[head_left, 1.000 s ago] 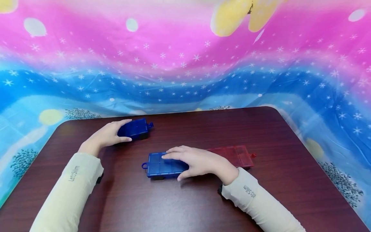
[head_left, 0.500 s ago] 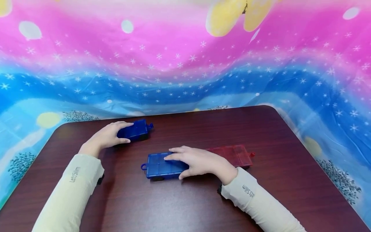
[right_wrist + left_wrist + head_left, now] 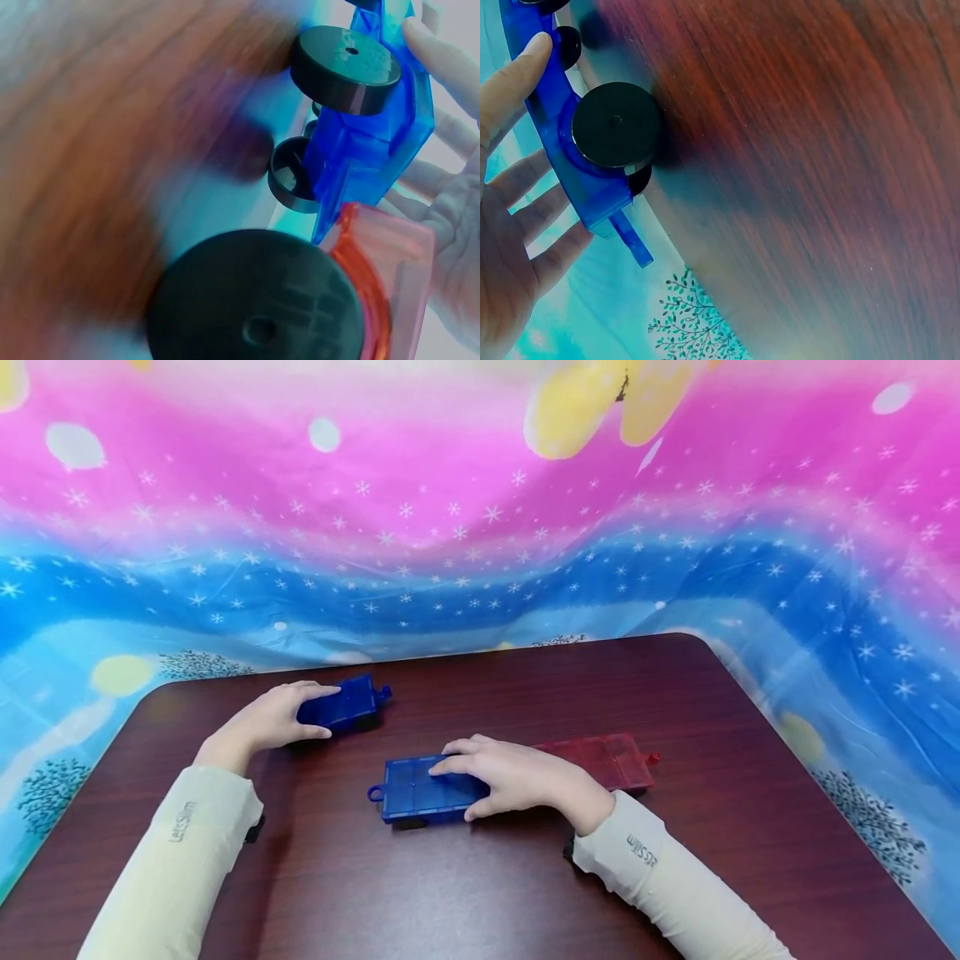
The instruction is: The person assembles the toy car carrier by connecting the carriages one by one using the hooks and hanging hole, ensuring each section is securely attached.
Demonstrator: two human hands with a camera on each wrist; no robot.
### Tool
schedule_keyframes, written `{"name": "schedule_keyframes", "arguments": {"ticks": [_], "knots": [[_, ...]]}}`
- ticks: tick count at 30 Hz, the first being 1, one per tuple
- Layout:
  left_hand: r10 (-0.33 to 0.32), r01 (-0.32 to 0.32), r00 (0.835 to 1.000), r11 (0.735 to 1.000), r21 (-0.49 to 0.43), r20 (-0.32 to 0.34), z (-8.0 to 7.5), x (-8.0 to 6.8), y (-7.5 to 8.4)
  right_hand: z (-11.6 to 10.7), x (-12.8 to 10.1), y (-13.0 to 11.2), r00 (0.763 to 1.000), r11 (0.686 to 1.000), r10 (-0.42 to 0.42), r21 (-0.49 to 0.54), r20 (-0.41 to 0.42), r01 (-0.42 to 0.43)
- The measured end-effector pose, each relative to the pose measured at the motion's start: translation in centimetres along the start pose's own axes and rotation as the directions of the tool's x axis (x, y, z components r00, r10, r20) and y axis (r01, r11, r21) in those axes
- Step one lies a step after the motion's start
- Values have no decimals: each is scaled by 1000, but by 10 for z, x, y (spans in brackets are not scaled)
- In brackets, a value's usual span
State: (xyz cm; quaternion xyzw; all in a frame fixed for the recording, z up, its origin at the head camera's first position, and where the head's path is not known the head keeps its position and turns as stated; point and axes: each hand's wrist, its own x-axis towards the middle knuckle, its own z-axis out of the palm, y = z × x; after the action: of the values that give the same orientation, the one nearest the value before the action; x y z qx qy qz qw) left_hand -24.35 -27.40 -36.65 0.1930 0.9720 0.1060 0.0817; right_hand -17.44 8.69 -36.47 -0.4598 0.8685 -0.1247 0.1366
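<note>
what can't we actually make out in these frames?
- Join between the blue cart and the red cart: head view, hidden by the right hand.
- Table surface: right wrist view, smeared by blur.
- Near end of the small blue cart: head view, covered by the left hand.
- Its upper end: left wrist view, cut off by the top edge.
</note>
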Motion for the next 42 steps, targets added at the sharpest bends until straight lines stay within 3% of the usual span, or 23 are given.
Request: {"name": "schedule_keyframes", "arguments": {"ticks": [17,35,42], "knots": [[27,-25,999,998,53,-35,-3,-22,5,3,0,2,1000,1000,-1,5,11,1],[87,-74,988,992,99,-131,-11,-61,20,-1,-1,1,1000,999,13,40,15,-14],[79,-66,990,992,107,-114,-9,-74,25,-1,-2,2,1000,998,20,56,8,-20]]}}
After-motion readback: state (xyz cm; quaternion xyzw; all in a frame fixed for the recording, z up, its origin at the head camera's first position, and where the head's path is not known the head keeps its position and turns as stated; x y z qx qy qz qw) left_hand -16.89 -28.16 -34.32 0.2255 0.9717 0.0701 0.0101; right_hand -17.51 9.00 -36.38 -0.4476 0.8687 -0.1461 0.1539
